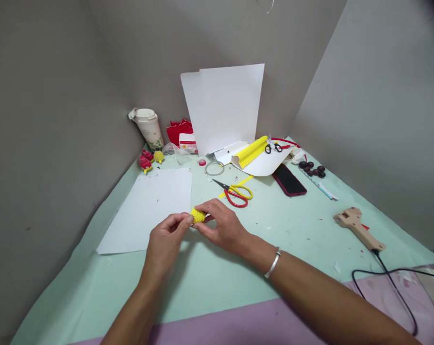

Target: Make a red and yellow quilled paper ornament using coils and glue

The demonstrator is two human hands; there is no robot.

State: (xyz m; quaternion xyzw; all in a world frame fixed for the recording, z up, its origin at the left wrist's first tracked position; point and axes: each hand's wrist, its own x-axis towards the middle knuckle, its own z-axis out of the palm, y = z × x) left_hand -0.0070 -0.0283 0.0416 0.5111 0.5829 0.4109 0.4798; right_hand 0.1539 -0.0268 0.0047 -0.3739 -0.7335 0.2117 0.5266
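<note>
Both hands meet over the pale green table cover (pixel 209 273), pinching a small yellow rolled paper piece (pixel 197 215) between them. My left hand (pixel 166 239) grips its left end with thumb and fingertips. On the piece's right side, my right hand (pixel 222 226), with a silver bracelet at the wrist, closes its fingers round it. A white sheet (pixel 148 206) lies just left of the hands. Red and yellow scissors (pixel 236 192) rest just beyond the hands.
At the back stand a white card (pixel 226 105), a paper cup (pixel 149 127), red paper (pixel 179 129), a yellow paper roll (pixel 252 151) and small black scissors (pixel 273 147). A dark phone (pixel 289 180), dark beads (pixel 312 168) and a corded glue gun (pixel 358 227) lie to the right. Small red and yellow paper flowers (pixel 150 159) sit at the left.
</note>
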